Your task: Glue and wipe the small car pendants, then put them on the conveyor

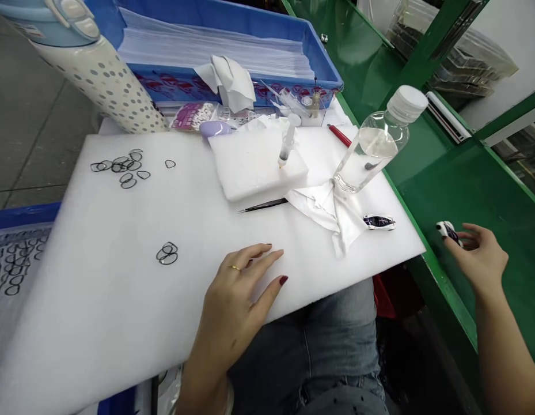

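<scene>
My left hand (245, 288) hovers over or rests on the front of the white foam board (112, 323), fingers apart and nothing in them. Off to the right, above the green surface, my right hand (483, 253) pinches a small white-and-dark toy car (449, 232). A second toy car (379, 222) of the same look lies at the board's right end, beside a crumpled white tissue (323, 207). Black tweezers (265, 206) lie by the tissue. Thin black rings (167, 253) form a small cluster left of my left hand, and more rings (120, 164) lie farther back.
A clear bottle of liquid (371, 144) stands near the board's right edge. The syringe (288, 141) stands upright in a foam block (254, 167). Behind are a dotted flask (107, 86) and a blue bin (327, 63) with white sheets. A red pen (338, 135) lies near the bottle.
</scene>
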Demonstrator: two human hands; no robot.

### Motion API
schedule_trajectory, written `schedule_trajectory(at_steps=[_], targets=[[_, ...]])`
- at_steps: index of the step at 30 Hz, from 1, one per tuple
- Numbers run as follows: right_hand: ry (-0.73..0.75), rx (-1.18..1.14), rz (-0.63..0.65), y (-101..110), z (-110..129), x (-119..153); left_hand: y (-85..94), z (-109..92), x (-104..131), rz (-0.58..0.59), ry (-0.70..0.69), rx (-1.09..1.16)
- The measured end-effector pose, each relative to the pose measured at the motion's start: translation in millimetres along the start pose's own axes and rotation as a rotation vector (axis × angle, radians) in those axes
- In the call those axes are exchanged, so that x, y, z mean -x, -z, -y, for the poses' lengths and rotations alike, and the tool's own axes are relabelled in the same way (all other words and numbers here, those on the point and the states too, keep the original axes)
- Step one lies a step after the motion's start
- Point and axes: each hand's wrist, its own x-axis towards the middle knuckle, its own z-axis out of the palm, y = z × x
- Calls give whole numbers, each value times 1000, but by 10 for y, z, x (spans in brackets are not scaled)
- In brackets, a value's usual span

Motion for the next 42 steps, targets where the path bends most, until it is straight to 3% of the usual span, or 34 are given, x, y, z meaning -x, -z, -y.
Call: schedule_trajectory(at_steps=[1,3,5,8,9,10,13,14,15,18,19,21,24,26,29,31,33,36,40,42], targets=[[-24,42,-7,17,-153,-101,-7,7,1,-5,-8,-5],[-12,103,-50,-11,-168,-160,-12,21,3,-6,-21,-11],[119,40,-11,-115,117,-65,-9,31,10,-3,-31,-14],[507,-154,296,-334,697,166,-12,37,28,-11,-29,-18],[608,-173,335,-398,863,234,-16,34,33,-15,-25,-19],[672,-164,308,-451,1009,297,-23,29,35,-19,-22,-19],[690,-194,-16,-526,1423,516,-40,-1,24,-19,-1,-8],[748,-266,-32,-531,1578,615,-42,-14,19,-17,8,-1],[852,-351,12,-531,1746,723,-42,-26,18,-16,14,6],[1327,-507,374,-539,2251,996,-46,-56,70,-10,4,-3],[1419,-549,459,-553,2392,1025,-54,-65,108,-25,-7,-18],[1348,-680,482,-610,2610,948,-90,-90,200,-96,-22,-60],[832,-804,321,-774,2841,568,-161,-149,301,-215,-11,-82],[616,-740,349,-904,2986,279,-171,-182,306,-210,6,-36],[642,-562,561,-1000,3170,-23,-89,-174,224,-15,-9,76],[651,-587,648,-951,3219,-98,-14,-138,140,120,-34,122],[638,-765,716,-834,3179,-51,26,-109,59,150,-46,133],[630,-1056,765,-674,2967,246,-3,-133,-37,86,18,140],[525,-1128,952,-590,2640,776,-89,-241,-117,11,186,190],[462,-1223,944,-523,2572,935,-108,-278,-138,-9,236,219]])
